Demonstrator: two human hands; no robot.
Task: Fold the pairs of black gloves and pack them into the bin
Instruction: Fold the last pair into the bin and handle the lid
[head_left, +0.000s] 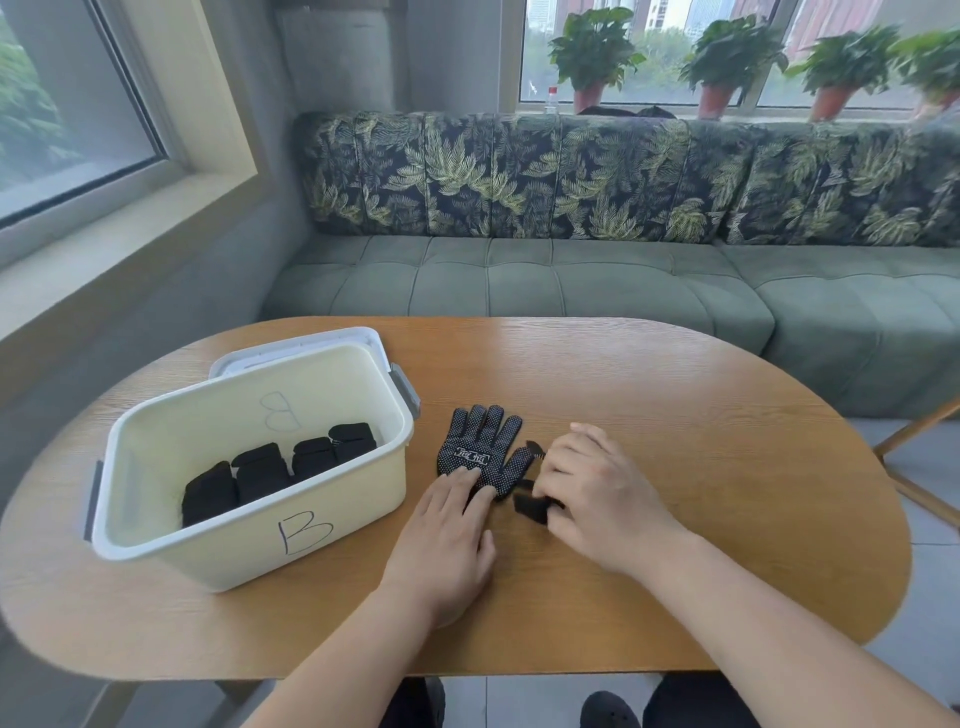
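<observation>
**Gloves beside the bin: one flat, one in the right hand**

At the left of the wooden worktop (675, 405) I see the cream bin (363, 499), marked B and standing open. Its lid (291, 349) shows behind its far edge. Four folded black glove bundles (260, 472) lie in a row on the bin's floor. Just right of the bin, apart from its wall, a black dotted glove (480, 441) lies flat with its fingers pointing away from me. The left hand (447, 540) rests on that glove's cuff end with straight fingers; its grip is open and holds nothing. Just beside the flat glove's thumb, the second glove (530, 508) lies partly hidden under the right hand (597, 488). This hand's grip is closed, with the fingers curled round the dark fabric. I cannot tell how that glove is folded. Beyond the worktop stands a green sofa (571, 291), and potted plants (595, 52) line the windowsill.
</observation>
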